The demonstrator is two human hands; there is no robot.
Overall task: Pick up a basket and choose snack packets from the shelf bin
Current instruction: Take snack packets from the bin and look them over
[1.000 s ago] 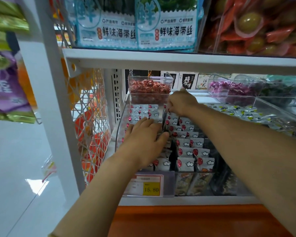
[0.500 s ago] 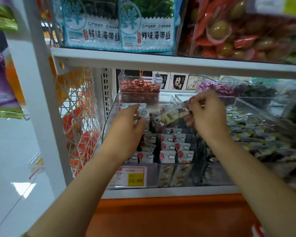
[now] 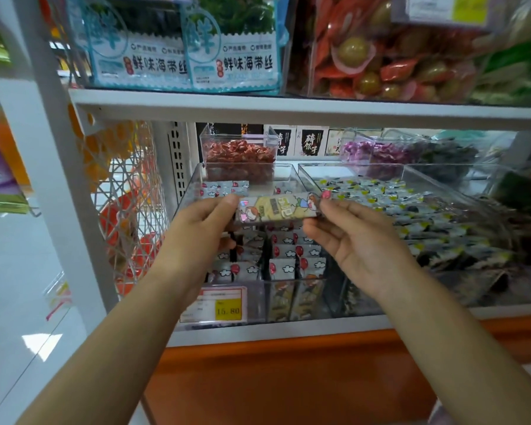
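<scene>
Rows of snack packets (image 3: 284, 266) stand packed in the clear shelf bin (image 3: 187, 191). Just above it, one long packet (image 3: 276, 208) lies level between both hands. The left hand (image 3: 196, 228) pinches its left end, and the right hand (image 3: 359, 237) pinches its right end.

We see a person's two arms. The bare left forearm (image 3: 120, 332) and bare right forearm (image 3: 457, 348) are uncovered from the picture's lower edge to the wrists. The left hand (image 3: 196, 228) and right hand (image 3: 359, 240) are bare too. One right finger shows a glossy pink-painted fingernail (image 3: 326, 194); we cannot judge the other nails.
</scene>
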